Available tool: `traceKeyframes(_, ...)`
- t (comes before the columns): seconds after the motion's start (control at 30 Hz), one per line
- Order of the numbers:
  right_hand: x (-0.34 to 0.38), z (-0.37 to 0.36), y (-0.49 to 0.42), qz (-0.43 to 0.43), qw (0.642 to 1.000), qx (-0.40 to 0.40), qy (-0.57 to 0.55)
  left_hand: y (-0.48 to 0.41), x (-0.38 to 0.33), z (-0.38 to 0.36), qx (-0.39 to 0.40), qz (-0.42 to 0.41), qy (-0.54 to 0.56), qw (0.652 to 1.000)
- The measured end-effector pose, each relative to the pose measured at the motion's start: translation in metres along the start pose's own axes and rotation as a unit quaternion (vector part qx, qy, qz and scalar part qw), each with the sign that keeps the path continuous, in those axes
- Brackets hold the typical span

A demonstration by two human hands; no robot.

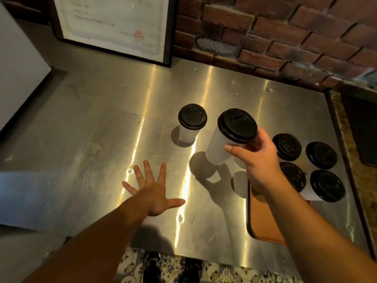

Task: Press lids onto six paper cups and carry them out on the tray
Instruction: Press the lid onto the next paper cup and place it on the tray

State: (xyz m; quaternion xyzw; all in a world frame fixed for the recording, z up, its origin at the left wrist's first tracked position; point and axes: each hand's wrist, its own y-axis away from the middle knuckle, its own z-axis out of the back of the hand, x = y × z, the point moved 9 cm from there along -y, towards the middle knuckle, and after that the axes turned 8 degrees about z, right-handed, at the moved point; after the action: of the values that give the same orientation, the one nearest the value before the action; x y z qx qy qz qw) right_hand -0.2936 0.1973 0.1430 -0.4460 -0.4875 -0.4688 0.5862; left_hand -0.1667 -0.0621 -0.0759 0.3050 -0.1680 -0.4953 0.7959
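Right hand [258, 160] around lidded cup [222, 148], above table [91, 119]

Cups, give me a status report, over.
Left hand open, spread over counter. Right hand grips lidded cup, tilted, airborne. Four lidded cups grouped at tray, lone cup on counter. Nothing in the way.

The scratched steel surface [91, 119] bore an orange tray [263, 225], one lidded paper cup [191, 123] standing left of it, and a framed certificate [114, 23] further left.
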Motion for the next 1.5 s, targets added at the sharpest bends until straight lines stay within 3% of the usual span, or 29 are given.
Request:
traceKeyframes(0.13,0.058,-0.001,0.021,0.039,0.999,0.024,0.007,0.024,0.002,0.041,0.044,-0.03,0.096,0.994)
traceKeyframes(0.37,0.145,-0.001,0.058,0.105,0.993,0.044,-0.001,0.149,-0.028,0.154,-0.116,-0.177,0.329,0.92)
traceKeyframes(0.57,0.195,-0.009,0.092,0.128,0.99,0.064,0.018,0.27,-0.067,0.216,-0.192,-0.293,0.399,0.847)
traceKeyframes(0.87,0.256,-0.002,0.135,0.176,0.984,0.026,-0.024,0.35,-0.065,0.254,-0.258,-0.331,0.465,0.78)
traceKeyframes(1.37,0.279,0.014,0.169,0.213,0.977,0.0,-0.007,0.398,-0.066,0.254,-0.312,-0.352,0.463,0.752)
traceKeyframes(1.5,0.276,0.007,0.167,0.207,0.978,0.038,0.002,0.398,-0.066,0.253,-0.315,-0.357,0.458,0.751)
